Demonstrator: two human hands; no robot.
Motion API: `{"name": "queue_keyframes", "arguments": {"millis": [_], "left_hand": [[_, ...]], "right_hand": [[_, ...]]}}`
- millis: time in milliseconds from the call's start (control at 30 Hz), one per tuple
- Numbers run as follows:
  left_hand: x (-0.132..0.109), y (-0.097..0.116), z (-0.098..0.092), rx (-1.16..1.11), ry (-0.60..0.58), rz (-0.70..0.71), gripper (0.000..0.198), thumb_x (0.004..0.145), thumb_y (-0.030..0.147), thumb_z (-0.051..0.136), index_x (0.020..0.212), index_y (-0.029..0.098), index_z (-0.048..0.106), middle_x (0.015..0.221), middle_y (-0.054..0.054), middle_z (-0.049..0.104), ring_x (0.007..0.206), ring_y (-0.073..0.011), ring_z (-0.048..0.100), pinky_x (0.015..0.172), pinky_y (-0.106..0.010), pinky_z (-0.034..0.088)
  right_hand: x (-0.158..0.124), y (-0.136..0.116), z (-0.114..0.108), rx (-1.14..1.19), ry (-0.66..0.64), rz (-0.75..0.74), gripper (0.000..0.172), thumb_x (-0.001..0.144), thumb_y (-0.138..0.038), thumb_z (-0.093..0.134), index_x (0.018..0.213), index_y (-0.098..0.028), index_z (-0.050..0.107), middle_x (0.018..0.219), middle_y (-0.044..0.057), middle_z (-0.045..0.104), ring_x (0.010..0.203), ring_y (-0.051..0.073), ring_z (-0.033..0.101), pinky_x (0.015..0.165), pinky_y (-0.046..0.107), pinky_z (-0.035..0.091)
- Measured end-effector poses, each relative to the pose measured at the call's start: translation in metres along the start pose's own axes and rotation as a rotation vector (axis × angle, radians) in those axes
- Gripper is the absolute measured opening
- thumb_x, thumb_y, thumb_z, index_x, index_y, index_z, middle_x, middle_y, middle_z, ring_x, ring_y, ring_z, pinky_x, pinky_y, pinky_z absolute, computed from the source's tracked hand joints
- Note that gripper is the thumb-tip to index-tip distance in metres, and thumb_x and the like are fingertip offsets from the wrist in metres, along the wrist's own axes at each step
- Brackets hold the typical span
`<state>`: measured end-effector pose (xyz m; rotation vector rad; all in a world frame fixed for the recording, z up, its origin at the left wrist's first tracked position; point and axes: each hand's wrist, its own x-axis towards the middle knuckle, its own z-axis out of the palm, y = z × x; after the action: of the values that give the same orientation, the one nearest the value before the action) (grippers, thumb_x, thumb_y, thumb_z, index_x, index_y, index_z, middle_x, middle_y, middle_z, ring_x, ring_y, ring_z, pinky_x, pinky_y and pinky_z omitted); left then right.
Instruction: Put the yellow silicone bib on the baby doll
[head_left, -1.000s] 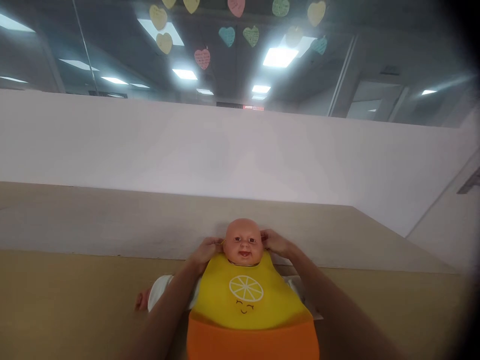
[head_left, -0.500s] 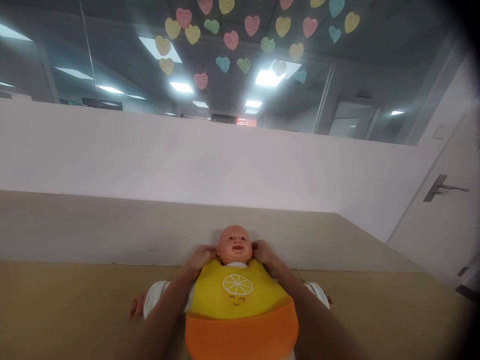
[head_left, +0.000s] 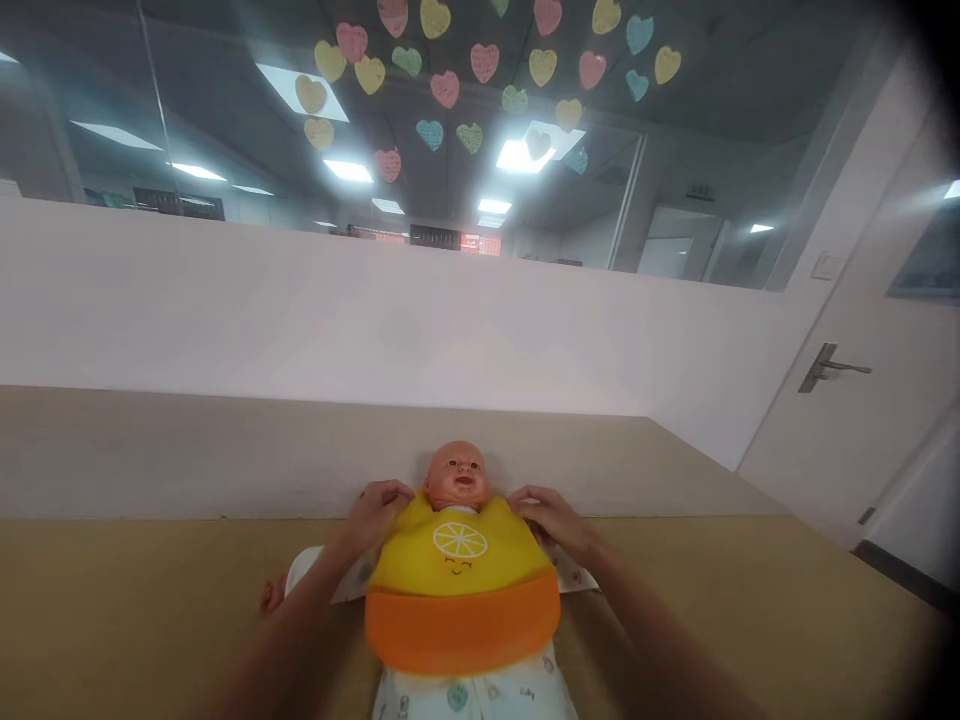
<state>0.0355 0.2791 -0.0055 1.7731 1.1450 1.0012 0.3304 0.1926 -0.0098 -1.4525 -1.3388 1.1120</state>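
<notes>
Head view, left to right: left hand (head_left: pixel 377 507) pinched the yellow bib (head_left: pixel 459 560) at the doll's (head_left: pixel 457 478) shoulder; the doll lay face-up on the tan table (head_left: pixel 112 610); right hand (head_left: pixel 550 517) rested curled on the bib's other edge. A loose collar probably risked slipping off, or an uneven tug skewing the bib sideways.

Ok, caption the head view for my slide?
Both hands, left and right, at yellow bib shoulders on doll.

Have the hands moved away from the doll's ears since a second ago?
Yes. Both hands, left and right, have dropped from beside the doll's ears to the bib's top corners at its shoulders.
</notes>
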Motion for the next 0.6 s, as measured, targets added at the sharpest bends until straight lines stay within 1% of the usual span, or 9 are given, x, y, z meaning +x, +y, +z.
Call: {"name": "queue_keyframes", "arguments": {"millis": [100,200,267,333,400,500,567,600], "left_hand": [[-0.029,0.015,-0.009,0.048,-0.016,-0.043,0.025,0.065,0.043,0.064,0.063,0.019,0.070,0.068,-0.003,0.068,0.078,-0.0248,0.060,0.064,-0.027,0.042],[-0.065,0.029,-0.017,0.049,-0.027,-0.110,0.025,0.066,0.046,0.066,0.065,0.022,0.071,0.071,-0.001,0.068,0.078,-0.0243,0.058,0.062,-0.027,0.040],[-0.085,0.036,-0.020,0.036,0.008,-0.182,0.025,0.068,0.048,0.067,0.072,0.024,0.074,0.074,0.000,0.068,0.075,-0.0226,0.058,0.062,-0.026,0.038],[-0.098,0.041,-0.019,-0.009,0.056,-0.238,0.027,0.072,0.049,0.066,0.078,0.025,0.076,0.074,0.000,0.067,0.070,-0.0198,0.055,0.060,-0.026,0.036],[-0.105,0.041,-0.015,-0.095,0.073,-0.241,0.030,0.074,0.049,0.064,0.080,0.023,0.076,0.075,-0.001,0.065,0.063,-0.0166,0.051,0.056,-0.026,0.034],[-0.113,0.033,-0.004,-0.241,0.063,-0.180,0.034,0.075,0.051,0.063,0.083,0.021,0.076,0.080,-0.002,0.063,0.056,-0.0123,0.042,0.051,-0.026,0.029],[-0.119,0.025,0.001,-0.313,0.110,-0.162,0.038,0.071,0.054,0.066,0.086,0.020,0.075,0.087,-0.003,0.065,0.054,-0.0109,0.041,0.050,-0.026,0.029],[-0.122,0.022,0.003,-0.335,0.144,-0.172,0.042,0.069,0.056,0.067,0.087,0.019,0.075,0.087,-0.004,0.065,0.055,-0.0113,0.042,0.050,-0.026,0.030]], "right_hand": [[-0.035,0.012,-0.002,0.116,-0.017,0.017,0.038,0.076,-0.054,0.066,0.090,-0.018,0.065,0.062,-0.004,0.048,0.051,0.007,0.043,0.042,0.017,0.025],[-0.062,0.029,0.005,0.293,-0.037,-0.008,0.053,0.076,-0.068,0.063,0.097,-0.019,0.066,0.071,-0.001,0.053,0.052,0.007,0.046,0.041,0.017,0.028],[-0.075,0.038,0.013,0.348,-0.079,-0.041,0.056,0.077,-0.070,0.063,0.098,-0.019,0.064,0.070,0.000,0.057,0.051,0.008,0.052,0.040,0.018,0.029],[-0.083,0.041,0.020,0.366,-0.129,-0.077,0.053,0.079,-0.070,0.061,0.093,-0.018,0.058,0.063,0.002,0.060,0.049,0.011,0.056,0.038,0.018,0.027],[-0.088,0.041,0.025,0.359,-0.131,-0.108,0.051,0.081,-0.069,0.059,0.089,-0.019,0.053,0.057,0.003,0.062,0.047,0.013,0.058,0.037,0.018,0.026],[-0.091,0.039,0.029,0.307,-0.065,-0.117,0.051,0.080,-0.069,0.060,0.091,-0.020,0.052,0.055,0.003,0.063,0.046,0.012,0.056,0.039,0.018,0.030],[-0.093,0.039,0.032,0.283,-0.025,-0.111,0.051,0.077,-0.068,0.062,0.091,-0.020,0.053,0.052,0.001,0.061,0.042,0.010,0.050,0.039,0.018,0.026],[-0.093,0.040,0.034,0.290,-0.005,-0.113,0.050,0.076,-0.067,0.063,0.090,-0.020,0.053,0.050,-0.001,0.059,0.039,0.009,0.046,0.038,0.018,0.023]]}}
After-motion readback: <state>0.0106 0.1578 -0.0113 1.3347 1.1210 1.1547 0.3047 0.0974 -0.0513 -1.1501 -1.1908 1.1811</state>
